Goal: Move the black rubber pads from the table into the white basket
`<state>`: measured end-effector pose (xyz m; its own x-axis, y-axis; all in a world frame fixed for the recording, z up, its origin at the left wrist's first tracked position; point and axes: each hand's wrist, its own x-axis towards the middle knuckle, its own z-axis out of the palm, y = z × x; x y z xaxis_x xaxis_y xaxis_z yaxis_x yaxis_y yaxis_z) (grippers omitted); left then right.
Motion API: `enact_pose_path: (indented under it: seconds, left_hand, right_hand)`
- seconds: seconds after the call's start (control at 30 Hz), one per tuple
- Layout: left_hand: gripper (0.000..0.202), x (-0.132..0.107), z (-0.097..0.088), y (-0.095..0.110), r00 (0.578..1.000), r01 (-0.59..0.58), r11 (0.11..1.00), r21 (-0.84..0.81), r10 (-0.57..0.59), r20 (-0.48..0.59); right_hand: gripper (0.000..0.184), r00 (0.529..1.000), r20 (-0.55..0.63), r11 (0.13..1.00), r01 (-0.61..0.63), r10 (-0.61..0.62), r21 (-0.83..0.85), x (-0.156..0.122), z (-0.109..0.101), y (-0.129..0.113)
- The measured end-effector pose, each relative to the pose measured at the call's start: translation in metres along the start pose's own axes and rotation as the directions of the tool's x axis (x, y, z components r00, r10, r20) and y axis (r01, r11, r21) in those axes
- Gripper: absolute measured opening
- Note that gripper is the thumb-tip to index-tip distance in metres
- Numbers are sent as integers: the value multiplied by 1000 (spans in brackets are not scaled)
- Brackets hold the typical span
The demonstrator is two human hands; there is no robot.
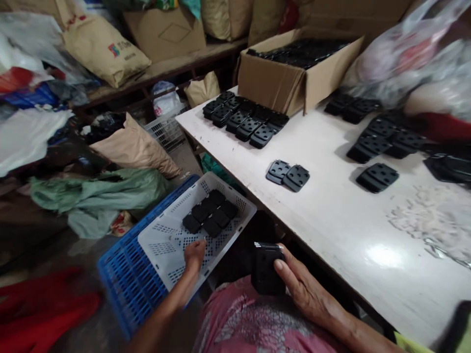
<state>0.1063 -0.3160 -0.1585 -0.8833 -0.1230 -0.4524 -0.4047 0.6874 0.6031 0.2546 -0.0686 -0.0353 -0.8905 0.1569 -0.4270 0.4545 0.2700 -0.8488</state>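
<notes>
The right hand (300, 282) clasped black pads (268, 272), silvery end forward, long axis fore-and-aft; the left hand (195, 254) curled over the white basket (150, 240), grasping or not, I couldn't tell. Seven basket pads (208, 205) showed; two overlapping pads (296, 177) lay on the desk (324, 211).

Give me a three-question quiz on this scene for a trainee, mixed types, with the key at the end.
1. True or false: the open cardboard box stands on the white table.

2. Where is the left hand?
A) Inside the cardboard box
B) At the white basket
C) Flat on the white table

3. Fill the gap: the black item with the bright top edge is held in the ____ hand.

Key:
1. True
2. B
3. right; the thumb of the right hand lies against it.
</notes>
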Motion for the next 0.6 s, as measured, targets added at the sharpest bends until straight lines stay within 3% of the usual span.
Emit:
enact_pose_path:
  seconds: [0.07, 0.1, 0.17, 0.23, 0.3, 0.33, 0.4, 0.47, 0.53, 0.6]
  left_hand:
    - [24, -19, -13, 36, 992, -125, 991, -47, 124, -32]
    - [21, -30, -17, 60, 960, -280, 955, -102, 275, -62]
    - [15, -51, -15, 112, 811, -584, 806, -98, 582, -48]
    - [10, -69, 0, 165, 613, -787, 615, -53, 788, 47]
    - [9, -82, 24, 207, 486, -872, 490, -3, 866, 120]
    - [9, -86, 38, 224, 448, -893, 450, 31, 879, 163]
    - [9, -87, 64, 248, 427, -904, 414, 106, 873, 235]
    - [10, -82, 83, 261, 456, -889, 421, 179, 846, 275]
    - [11, -77, 92, 266, 483, -875, 439, 205, 828, 285]
    - [10, -76, 88, 263, 485, -874, 463, 144, 834, 262]
  right_hand:
    - [81, 1000, -4, 1000, -9, 9, 14, -7, -9, -4]
    - [81, 1000, -8, 1000, -6, 6, 19, -11, -13, -6]
    - [79, 999, -36, 1000, 6, -5, 26, -19, -22, -11]
    - [76, 997, -69, 999, 37, -35, 27, -25, -30, -13]
    - [72, 991, -112, 996, 81, -78, 23, -28, -38, -11]
    - [71, 986, -138, 995, 99, -95, 22, -30, -43, -9]
    - [69, 974, -201, 993, 113, -105, 26, -32, -51, -3]
    - [66, 961, -260, 994, 104, -92, 32, -35, -58, 4]
    - [64, 951, -299, 995, 94, -80, 33, -37, -65, 9]
    - [63, 943, -326, 996, 83, -67, 36, -37, -69, 10]
